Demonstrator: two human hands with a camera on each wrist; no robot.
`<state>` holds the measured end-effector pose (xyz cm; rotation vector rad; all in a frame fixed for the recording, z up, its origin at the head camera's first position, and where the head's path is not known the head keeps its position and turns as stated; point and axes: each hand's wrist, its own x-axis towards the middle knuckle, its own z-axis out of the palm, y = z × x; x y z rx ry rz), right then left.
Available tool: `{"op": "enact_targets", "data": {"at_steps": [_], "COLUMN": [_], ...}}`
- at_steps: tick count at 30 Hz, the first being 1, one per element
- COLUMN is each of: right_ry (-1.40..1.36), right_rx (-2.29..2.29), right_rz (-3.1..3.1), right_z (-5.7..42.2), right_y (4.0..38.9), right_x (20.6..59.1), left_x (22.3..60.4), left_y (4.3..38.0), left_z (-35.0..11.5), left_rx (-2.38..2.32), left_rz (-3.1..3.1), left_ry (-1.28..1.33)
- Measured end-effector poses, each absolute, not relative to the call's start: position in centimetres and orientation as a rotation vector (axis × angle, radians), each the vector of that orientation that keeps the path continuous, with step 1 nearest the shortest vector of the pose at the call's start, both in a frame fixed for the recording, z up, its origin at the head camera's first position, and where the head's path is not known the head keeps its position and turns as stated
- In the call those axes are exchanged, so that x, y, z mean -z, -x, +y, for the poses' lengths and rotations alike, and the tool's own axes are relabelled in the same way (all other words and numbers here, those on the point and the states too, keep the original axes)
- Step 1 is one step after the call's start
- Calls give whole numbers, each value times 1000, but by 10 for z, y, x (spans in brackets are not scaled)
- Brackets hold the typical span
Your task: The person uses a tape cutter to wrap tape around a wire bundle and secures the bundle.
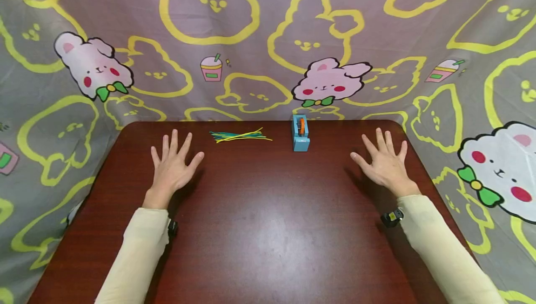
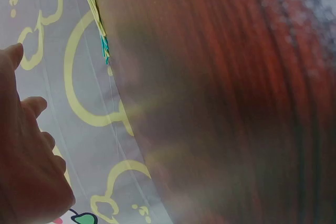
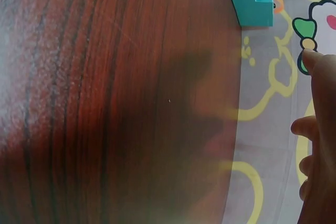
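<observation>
My left hand (image 1: 170, 169), fingers spread and palm down, is over the left side of the table with nothing in it. Right of its fingertips lies a loose bundle of thin green and yellow strips (image 1: 240, 135), like twist ties; their exact kind is unclear. The bundle also shows at the top of the left wrist view (image 2: 96, 11). On the right side, my right hand (image 1: 385, 164) is likewise spread and holds nothing. To its left stands a light-blue tape dispenser (image 1: 300, 145) with an orange wheel, partly seen in the right wrist view (image 3: 254, 9).
The dark reddish-brown wooden table (image 1: 268, 229) has rounded far corners. A grey curtain (image 1: 251, 24) printed with yellow outlines and white cartoon animals hangs behind it and along both sides. The strips and dispenser are near the far edge.
</observation>
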<state>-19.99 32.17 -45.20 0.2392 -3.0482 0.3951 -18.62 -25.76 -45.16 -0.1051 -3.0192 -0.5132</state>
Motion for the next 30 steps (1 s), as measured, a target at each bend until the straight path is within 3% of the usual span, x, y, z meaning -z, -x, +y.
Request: {"op": "enact_targets", "data": {"at_steps": [17,30], "right_ry": [-236,-191], "right_rx": [-450,-855], "right_rz": [-3039,-2923], "right_z": [319,315], "right_y": [196,193], "right_x": [449,447], "left_x": [453,443], "left_y": [183,181], "left_z": [-261,-258], "left_rx": [557,1022], "left_rz": [-3010,-2890], "left_ry": [92,70]}}
